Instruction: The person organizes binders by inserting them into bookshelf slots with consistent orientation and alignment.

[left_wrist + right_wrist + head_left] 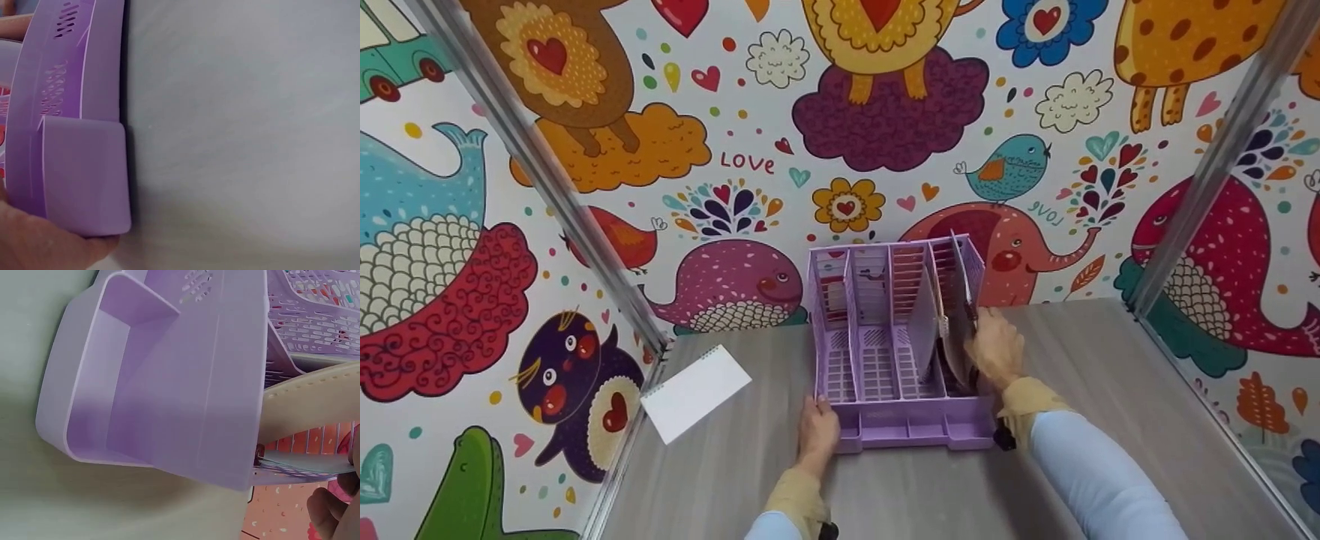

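Note:
A purple file organizer (pixel 919 411) with tall upright slots and a low front tray stands on the table. At its front left corner, my left hand (pixel 819 429) grips the side, its fingers also showing low in the left wrist view. My right hand (pixel 997 349) is at the rightmost slot. In the right wrist view its fingers (pixel 326 509) pinch a thin notebook (pixel 306 462) with pale pages, standing in that slot. Beside the notebook is a cream cover (pixel 315 396) with a stitched edge. A thin grey-white book (pixel 922 326) leans in the neighbouring slot.
A white spiral-bound notepad (pixel 697 394) lies on the grey wood-look table (pixel 735 480), left of the organizer. Behind it rises a wall (pixel 765 202) printed with cartoon animals. Metal posts (pixel 577 217) stand at the table's back corners.

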The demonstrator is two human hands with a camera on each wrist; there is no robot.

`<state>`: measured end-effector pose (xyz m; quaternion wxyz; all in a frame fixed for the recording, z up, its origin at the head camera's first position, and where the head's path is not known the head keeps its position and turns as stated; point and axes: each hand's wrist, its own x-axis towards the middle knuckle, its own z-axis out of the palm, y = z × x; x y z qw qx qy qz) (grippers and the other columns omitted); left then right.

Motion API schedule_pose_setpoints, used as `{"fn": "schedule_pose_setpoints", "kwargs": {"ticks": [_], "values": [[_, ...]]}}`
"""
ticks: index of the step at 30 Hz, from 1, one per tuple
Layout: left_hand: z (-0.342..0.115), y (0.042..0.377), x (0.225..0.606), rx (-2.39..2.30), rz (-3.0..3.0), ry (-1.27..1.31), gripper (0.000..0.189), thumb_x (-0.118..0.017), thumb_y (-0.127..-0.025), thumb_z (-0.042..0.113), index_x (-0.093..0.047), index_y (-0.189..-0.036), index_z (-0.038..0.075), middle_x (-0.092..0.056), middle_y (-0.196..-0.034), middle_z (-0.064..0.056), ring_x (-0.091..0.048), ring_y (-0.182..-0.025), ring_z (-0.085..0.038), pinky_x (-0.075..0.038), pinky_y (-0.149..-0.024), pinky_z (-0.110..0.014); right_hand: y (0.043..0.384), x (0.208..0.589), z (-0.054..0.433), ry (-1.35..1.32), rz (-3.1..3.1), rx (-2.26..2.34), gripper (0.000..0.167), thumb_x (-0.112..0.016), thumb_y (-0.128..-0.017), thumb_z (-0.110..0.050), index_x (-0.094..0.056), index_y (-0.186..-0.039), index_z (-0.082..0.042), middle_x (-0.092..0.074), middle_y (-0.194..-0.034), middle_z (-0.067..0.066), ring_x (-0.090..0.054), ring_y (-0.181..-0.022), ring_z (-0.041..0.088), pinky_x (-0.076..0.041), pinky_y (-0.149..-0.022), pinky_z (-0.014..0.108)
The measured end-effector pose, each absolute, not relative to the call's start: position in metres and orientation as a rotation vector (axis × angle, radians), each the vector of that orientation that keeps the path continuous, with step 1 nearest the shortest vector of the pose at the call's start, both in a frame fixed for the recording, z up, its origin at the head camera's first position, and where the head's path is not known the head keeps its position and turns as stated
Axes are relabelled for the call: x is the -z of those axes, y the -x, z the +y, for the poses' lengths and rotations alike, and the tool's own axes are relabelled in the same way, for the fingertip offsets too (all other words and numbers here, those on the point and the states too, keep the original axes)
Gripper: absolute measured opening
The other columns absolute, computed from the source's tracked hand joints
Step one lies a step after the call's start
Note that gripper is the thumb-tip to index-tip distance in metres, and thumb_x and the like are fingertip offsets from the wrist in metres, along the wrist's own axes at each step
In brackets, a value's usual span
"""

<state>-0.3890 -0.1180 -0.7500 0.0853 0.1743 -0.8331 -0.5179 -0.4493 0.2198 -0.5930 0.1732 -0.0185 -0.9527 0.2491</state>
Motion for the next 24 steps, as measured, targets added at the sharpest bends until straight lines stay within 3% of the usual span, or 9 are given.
{"fn": "schedule_pose_setpoints", "kwargs": {"ticks": [2, 6, 9, 12, 16, 18, 24], "values": [[-0.118, 0.389, 0.750, 1.541, -2.483, -0.519, 0.052, -0.042, -0.119, 0.031, -0.054, -0.152, -0.007, -0.065, -0.148, -0.034, -0.059, -0.147, -0.056, -0.045, -0.126, -0.067, 0.450, 0.592, 0.219, 0.060, -2.730, -0.682, 0.032, -0.069, -0.095, -0.009, -0.068, -0.125, 0.002, -0.075, -0.125, 0.027, -0.074, -0.113, 0.061, -0.060, -0.092, 0.075], [-0.119, 0.389, 0.749, 1.527, -2.466, -0.487, 0.050, -0.043, -0.118, 0.030, -0.056, -0.148, -0.008, -0.068, -0.141, -0.034, -0.062, -0.142, -0.056, -0.047, -0.123, -0.067, 0.450, 0.591, 0.217, 0.098, -2.792, -0.679, 0.017, -0.069, -0.094, -0.013, -0.073, -0.102, 0.002, -0.080, -0.110, 0.030, -0.077, -0.103, 0.061, -0.062, -0.087, 0.073], [-0.119, 0.389, 0.751, 1.504, -2.462, -0.468, 0.047, -0.044, -0.117, 0.027, -0.058, -0.144, -0.009, -0.070, -0.136, -0.035, -0.064, -0.138, -0.057, -0.049, -0.120, -0.067, 0.447, 0.594, 0.217, 0.136, -2.821, -0.718, 0.018, -0.072, -0.094, -0.016, -0.073, -0.090, 0.002, -0.081, -0.101, 0.031, -0.078, -0.098, 0.060, -0.063, -0.084, 0.071], [-0.118, 0.389, 0.752, 1.495, -2.462, -0.468, 0.044, -0.045, -0.117, 0.026, -0.060, -0.141, -0.008, -0.072, -0.131, -0.033, -0.067, -0.134, -0.055, -0.051, -0.117, -0.067, 0.444, 0.596, 0.219, 0.163, -2.807, -0.783, 0.022, -0.075, -0.095, -0.020, -0.072, -0.103, 0.001, -0.080, -0.108, 0.030, -0.078, -0.104, 0.059, -0.061, -0.088, 0.072], [-0.118, 0.389, 0.753, 1.479, -2.465, -0.466, 0.038, -0.045, -0.117, 0.026, -0.062, -0.130, -0.005, -0.073, -0.119, -0.029, -0.071, -0.123, -0.052, -0.054, -0.110, -0.066, 0.439, 0.599, 0.221, 0.191, -2.767, -0.890, 0.044, -0.076, -0.097, -0.024, -0.064, -0.133, -0.002, -0.078, -0.124, 0.030, -0.075, -0.116, 0.059, -0.058, -0.097, 0.073], [-0.118, 0.389, 0.752, 1.472, -2.469, -0.464, 0.036, -0.045, -0.117, 0.026, -0.063, -0.126, -0.004, -0.073, -0.116, -0.028, -0.072, -0.120, -0.051, -0.055, -0.108, -0.066, 0.437, 0.600, 0.221, 0.208, -2.748, -0.936, 0.052, -0.077, -0.097, -0.025, -0.060, -0.141, -0.003, -0.077, -0.128, 0.030, -0.074, -0.119, 0.058, -0.058, -0.100, 0.072], [-0.120, 0.389, 0.747, 1.522, -2.480, -0.488, 0.045, -0.044, -0.117, 0.029, -0.060, -0.140, -0.006, -0.071, -0.136, -0.034, -0.066, -0.136, -0.055, -0.051, -0.118, -0.066, 0.430, 0.599, 0.222, 0.196, -2.706, -1.012, 0.054, -0.080, -0.096, -0.029, -0.060, -0.140, -0.004, -0.076, -0.127, 0.028, -0.075, -0.116, 0.054, -0.059, -0.100, 0.068]]}}
